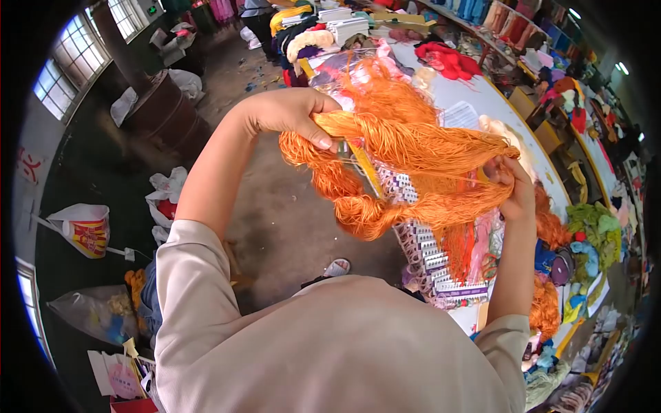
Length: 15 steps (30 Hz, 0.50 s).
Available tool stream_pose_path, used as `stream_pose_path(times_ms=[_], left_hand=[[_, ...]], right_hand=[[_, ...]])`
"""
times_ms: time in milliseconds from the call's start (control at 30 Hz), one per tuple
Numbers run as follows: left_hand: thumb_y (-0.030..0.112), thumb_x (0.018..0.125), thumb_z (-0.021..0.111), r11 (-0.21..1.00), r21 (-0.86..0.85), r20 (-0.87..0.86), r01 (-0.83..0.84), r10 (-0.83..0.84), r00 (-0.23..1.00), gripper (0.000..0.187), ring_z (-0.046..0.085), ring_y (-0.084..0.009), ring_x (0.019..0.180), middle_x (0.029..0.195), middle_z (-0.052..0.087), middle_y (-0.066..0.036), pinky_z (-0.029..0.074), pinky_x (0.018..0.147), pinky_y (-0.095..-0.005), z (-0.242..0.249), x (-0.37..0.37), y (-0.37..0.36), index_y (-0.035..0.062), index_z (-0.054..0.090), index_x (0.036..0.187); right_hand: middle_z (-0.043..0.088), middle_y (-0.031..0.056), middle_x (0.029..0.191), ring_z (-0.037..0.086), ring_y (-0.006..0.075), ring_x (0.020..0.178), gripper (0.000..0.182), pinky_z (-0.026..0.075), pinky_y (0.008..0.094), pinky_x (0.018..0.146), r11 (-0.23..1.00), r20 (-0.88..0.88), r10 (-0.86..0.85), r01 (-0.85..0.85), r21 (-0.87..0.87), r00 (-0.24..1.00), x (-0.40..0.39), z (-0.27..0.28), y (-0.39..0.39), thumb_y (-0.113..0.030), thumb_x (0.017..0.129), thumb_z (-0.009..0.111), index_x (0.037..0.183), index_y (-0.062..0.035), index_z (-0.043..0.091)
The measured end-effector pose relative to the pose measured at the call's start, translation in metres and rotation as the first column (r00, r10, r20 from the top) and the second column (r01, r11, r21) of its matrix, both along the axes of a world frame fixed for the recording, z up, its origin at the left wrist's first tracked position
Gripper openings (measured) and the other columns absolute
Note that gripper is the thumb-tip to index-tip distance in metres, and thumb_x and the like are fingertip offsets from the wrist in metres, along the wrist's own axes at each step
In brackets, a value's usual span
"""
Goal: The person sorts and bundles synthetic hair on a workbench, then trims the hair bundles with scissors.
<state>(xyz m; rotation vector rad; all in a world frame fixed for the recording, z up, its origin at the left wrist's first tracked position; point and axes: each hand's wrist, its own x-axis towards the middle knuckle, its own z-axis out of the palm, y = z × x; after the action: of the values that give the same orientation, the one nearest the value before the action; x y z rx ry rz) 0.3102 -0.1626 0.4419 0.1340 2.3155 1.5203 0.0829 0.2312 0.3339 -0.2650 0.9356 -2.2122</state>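
Observation:
An orange skein of thread point(420, 144) is stretched in a loop between my two hands, above the table edge. My left hand point(292, 117) is closed around the skein's left end, thumb pressed on the strands. At the other end, my right hand point(515, 186) has its fingers hooked inside the loop, partly hidden by the threads. The lower strand sags and bunches into thick clumps. Behind the skein, a loose heap of orange thread point(385, 89) lies on the table. Below it are rows of printed thread cards point(437, 265) and some pink and red strands.
The white table point(506, 103) carries red yarn point(447, 60), white paper stacks point(348, 27) and green yarn point(592, 230). A rusty barrel point(169, 113) stands at left. Plastic bags point(96, 310) are along the left wall. Another person point(258, 24) stands at the far end.

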Motion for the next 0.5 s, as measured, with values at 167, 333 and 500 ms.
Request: stream_pose_path(times_ms=[167, 333, 500], left_hand=[[0.011, 0.087, 0.069, 0.894, 0.399, -0.107, -0.203, 0.265, 0.958, 0.031, 0.069, -0.0127, 0.078, 0.087, 0.07, -0.008, 0.054, 0.071, -0.0239, 0.013, 0.009, 0.019, -0.0021, 0.06, 0.114], [0.013, 0.088, 0.068, 0.883, 0.404, -0.12, -0.241, 0.313, 0.942, 0.021, 0.047, -0.0047, 0.054, 0.065, 0.055, 0.002, 0.039, 0.05, -0.0214, 0.034, -0.012, 0.058, 0.0034, 0.061, 0.105], [0.013, 0.086, 0.069, 0.945, -0.066, -0.34, -0.321, 0.282, 0.897, 0.02, 0.051, -0.0061, 0.063, 0.072, 0.059, 0.002, 0.043, 0.057, -0.0247, 0.029, -0.031, 0.093, 0.0032, 0.065, 0.102]], right_hand=[[0.065, 0.0051, 0.105, 0.062, 0.0157, 0.091, 0.04, 0.052, 0.0295, 0.079, 0.954, -0.286, -0.032, 0.115, 0.277, 0.958, 0.031, -0.039, -0.021, -0.002, 0.086, 0.061, 0.125, -0.0031, 0.054], [0.064, 0.0058, 0.105, 0.061, 0.0189, 0.096, 0.034, 0.049, 0.0299, 0.084, 0.68, -0.918, 0.176, 0.63, 0.375, 0.356, 0.043, -0.092, -0.047, -0.003, 0.084, 0.065, 0.117, -0.0031, 0.057], [0.058, 0.0031, 0.108, 0.057, 0.01, 0.098, 0.021, 0.046, 0.0253, 0.087, 0.981, -0.762, 0.172, -0.038, 0.19, 0.625, 0.147, 0.017, -0.078, 0.0, 0.089, 0.06, 0.109, -0.0045, 0.056]])
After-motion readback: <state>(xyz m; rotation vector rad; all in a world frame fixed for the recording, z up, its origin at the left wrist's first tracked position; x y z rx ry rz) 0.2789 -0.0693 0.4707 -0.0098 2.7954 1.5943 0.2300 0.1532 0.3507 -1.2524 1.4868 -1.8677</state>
